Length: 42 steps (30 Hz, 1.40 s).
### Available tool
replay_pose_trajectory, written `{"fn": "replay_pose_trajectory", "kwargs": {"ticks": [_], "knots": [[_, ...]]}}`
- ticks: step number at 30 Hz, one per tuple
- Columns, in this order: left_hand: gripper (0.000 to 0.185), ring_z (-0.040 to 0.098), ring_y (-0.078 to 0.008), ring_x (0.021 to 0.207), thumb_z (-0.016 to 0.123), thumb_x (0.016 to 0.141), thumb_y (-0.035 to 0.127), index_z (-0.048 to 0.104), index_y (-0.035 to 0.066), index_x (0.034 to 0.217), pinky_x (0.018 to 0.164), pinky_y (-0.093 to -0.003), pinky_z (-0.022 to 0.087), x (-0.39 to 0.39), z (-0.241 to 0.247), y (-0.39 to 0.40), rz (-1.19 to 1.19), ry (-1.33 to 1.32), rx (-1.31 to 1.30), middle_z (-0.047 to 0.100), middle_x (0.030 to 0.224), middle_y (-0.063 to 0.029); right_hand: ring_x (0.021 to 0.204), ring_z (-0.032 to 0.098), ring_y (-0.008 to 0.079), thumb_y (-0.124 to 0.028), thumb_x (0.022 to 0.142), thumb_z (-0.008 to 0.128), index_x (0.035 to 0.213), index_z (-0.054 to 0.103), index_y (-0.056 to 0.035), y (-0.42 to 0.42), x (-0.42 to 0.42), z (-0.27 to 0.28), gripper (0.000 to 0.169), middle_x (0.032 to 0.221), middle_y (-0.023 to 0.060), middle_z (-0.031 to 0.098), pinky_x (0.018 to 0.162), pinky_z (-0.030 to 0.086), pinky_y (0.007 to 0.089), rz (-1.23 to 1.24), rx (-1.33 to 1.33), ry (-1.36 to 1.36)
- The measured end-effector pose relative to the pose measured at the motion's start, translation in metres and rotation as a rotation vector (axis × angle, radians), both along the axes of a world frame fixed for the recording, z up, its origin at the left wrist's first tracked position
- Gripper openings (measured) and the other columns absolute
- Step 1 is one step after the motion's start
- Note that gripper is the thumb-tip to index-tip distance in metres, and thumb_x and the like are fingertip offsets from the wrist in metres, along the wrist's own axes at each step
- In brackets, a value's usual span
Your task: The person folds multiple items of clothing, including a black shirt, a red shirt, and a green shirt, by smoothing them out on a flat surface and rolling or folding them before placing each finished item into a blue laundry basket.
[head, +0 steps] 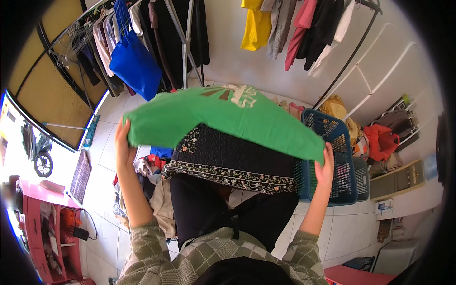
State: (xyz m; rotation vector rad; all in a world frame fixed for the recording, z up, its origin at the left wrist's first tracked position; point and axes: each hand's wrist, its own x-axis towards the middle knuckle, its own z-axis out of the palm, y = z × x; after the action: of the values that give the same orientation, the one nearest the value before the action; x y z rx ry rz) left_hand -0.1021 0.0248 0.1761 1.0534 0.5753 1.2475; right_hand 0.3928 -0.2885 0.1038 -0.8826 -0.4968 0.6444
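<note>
A green printed T-shirt [213,114] is stretched out in front of me, held at both sides. My left hand [125,144] grips its left corner, and my right hand [325,162] pinches the right corner. Pale lettering and a brown print show near its far edge. Beneath the shirt, a black cloth with a floral embroidered border [235,167] lies over a surface before my knees; the shirt hides its far part. A blue plastic laundry basket [349,174] stands just beyond my right hand. Beside my left forearm is a pile of mixed clothes [156,199].
Clothes hang on a rack at the left with a blue bag [137,66]; more, including a yellow shirt [255,28], hang ahead. A grey basket [360,178] sits behind the blue one. At the left are a pink cabinet [53,228] and a floor mop [92,131].
</note>
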Motion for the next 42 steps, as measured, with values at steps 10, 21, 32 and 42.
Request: {"fn": "replay_pose_trajectory", "kwargs": {"ticks": [10, 21, 32, 42], "knots": [[0.034, 0.054, -0.0162, 0.099, 0.055, 0.090, 0.020, 0.049, 0.011, 0.122, 0.084, -0.0406, 0.045, -0.116, -0.275, -0.114, -0.268, 0.642, -0.827, 0.058, 0.107, -0.0022, 0.083, 0.060, 0.0164, -0.011, 0.080, 0.069, 0.099, 0.061, -0.0043, -0.101, -0.054, -0.212, 0.022, 0.088, 0.0015, 0.061, 0.067, 0.046, 0.0258, -0.063, -0.892, -0.041], [0.021, 0.056, -0.0146, 0.091, 0.055, 0.086, 0.017, 0.058, 0.010, 0.106, 0.079, -0.0313, 0.043, -0.078, -0.286, -0.127, -0.018, 0.405, -0.737, 0.060, 0.098, -0.0016, 0.093, 0.056, 0.0331, -0.034, 0.072, 0.073, 0.078, 0.064, -0.0070, -0.049, -0.101, -0.207, 0.029, 0.096, 0.0150, 0.057, 0.081, 0.044, 0.0396, -0.339, -1.348, -0.648], [0.037, 0.059, -0.0253, 0.097, 0.048, 0.071, 0.009, 0.055, 0.000, 0.107, 0.088, -0.0364, 0.047, -0.101, -0.263, -0.147, 0.010, -0.162, -0.817, 0.061, 0.105, -0.0112, 0.100, 0.053, 0.0180, -0.019, 0.088, 0.062, 0.110, 0.046, -0.0054, -0.068, -0.107, -0.197, 0.030, 0.109, 0.0086, 0.052, 0.077, 0.049, 0.0317, -0.277, -0.742, 0.377], [0.033, 0.056, -0.0244, 0.107, 0.047, 0.086, 0.016, 0.052, 0.002, 0.116, 0.090, -0.0381, 0.046, -0.083, -0.225, -0.137, -0.088, -0.195, -0.668, 0.058, 0.116, -0.0107, 0.086, 0.061, 0.0220, -0.018, 0.071, 0.076, 0.107, 0.055, 0.0056, -0.086, -0.088, -0.193, 0.048, 0.097, 0.0125, 0.063, 0.078, 0.046, 0.0327, -0.021, -1.152, 0.013]]}}
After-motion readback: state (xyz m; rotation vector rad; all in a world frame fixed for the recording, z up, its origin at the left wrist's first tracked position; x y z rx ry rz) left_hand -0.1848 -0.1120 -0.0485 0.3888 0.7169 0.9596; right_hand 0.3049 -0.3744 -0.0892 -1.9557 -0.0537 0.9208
